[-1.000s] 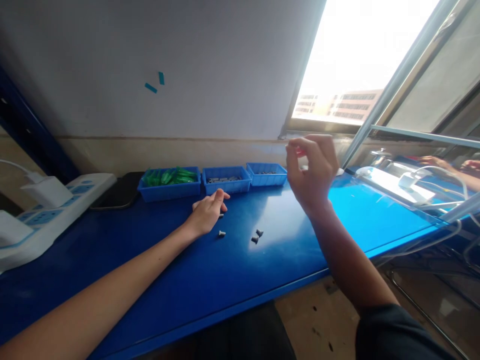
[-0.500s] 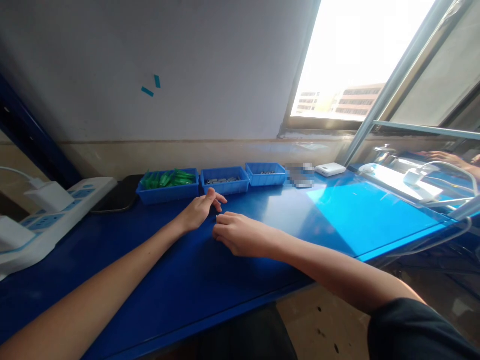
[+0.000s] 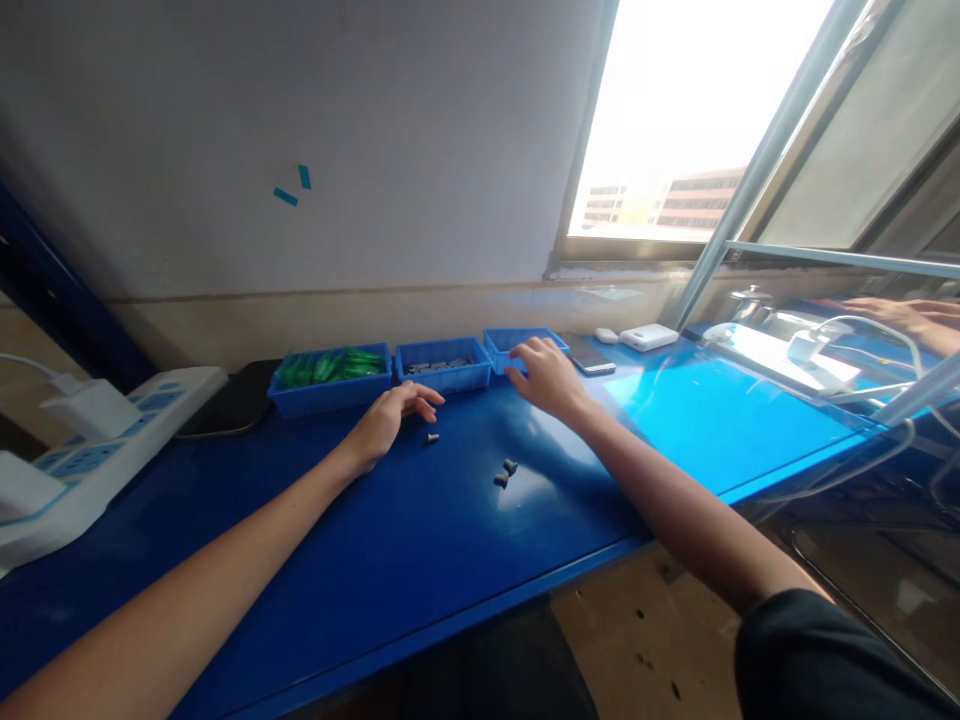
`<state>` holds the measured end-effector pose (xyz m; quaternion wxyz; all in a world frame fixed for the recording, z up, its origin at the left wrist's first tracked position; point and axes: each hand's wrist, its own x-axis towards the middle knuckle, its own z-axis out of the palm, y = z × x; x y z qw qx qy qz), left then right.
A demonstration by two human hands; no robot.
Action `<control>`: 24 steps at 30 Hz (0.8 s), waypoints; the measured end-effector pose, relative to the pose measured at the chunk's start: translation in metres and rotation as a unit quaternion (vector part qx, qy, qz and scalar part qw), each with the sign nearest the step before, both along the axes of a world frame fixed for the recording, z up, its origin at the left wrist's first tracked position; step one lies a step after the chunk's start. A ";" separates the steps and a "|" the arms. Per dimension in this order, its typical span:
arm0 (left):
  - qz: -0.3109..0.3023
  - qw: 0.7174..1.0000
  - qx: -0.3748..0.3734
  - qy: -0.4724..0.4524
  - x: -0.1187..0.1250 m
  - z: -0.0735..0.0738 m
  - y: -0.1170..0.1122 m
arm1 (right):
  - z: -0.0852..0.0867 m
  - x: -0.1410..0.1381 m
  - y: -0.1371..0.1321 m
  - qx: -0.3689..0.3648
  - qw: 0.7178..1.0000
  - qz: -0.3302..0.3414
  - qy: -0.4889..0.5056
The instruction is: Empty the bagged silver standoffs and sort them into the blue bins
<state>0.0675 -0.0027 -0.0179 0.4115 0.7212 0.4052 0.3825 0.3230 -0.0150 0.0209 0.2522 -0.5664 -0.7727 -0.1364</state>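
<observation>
On the blue table, my left hand rests on its edge behind the middle bin, fingers loosely bent and apart, holding nothing. A small screw-like metal piece lies just in front of its fingertips. Two small dark metal pieces lie farther right on the tabletop. My right hand is at the near edge of the right blue bin, thumb and fingers apart, partly covering it. Grey metal parts fill the floor of the middle blue bin.
A left blue bin holds green plastic packets. Beside it lie a black phone-like slab and a white power strip. Right of the bins are a phone and a white box. Another person's hands show at far right.
My right hand has left the spot beside my left hand and moved right and away to the right bin. The small metal pieces on the table now show. My left hand stays nearly in place.
</observation>
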 end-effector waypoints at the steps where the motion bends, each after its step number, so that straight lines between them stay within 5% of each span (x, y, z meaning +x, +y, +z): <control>1: 0.016 1.000 0.000 -0.018 0.000 -0.001 0.001 | -0.004 -0.013 -0.007 -0.020 0.999 0.050 -0.008; 7: 0.072 0.996 0.041 -0.020 0.001 0.000 0.000 | -0.015 -0.083 -0.039 -0.085 0.938 0.323 -0.088; 14: 0.050 0.986 0.122 0.102 0.002 0.008 -0.007 | -0.020 -0.080 -0.029 -0.070 0.924 0.323 -0.192; 17: 0.026 0.983 0.135 0.120 0.004 0.007 -0.008 | -0.013 -0.074 -0.036 0.038 0.913 0.352 -0.204; 20: 0.021 0.981 0.135 0.134 0.004 0.005 -0.008 | 0.006 -0.064 -0.048 0.221 0.907 0.345 -0.099; 24: 0.017 0.981 0.118 0.154 0.005 0.002 -0.008 | 0.034 -0.034 -0.040 0.353 0.906 0.221 0.078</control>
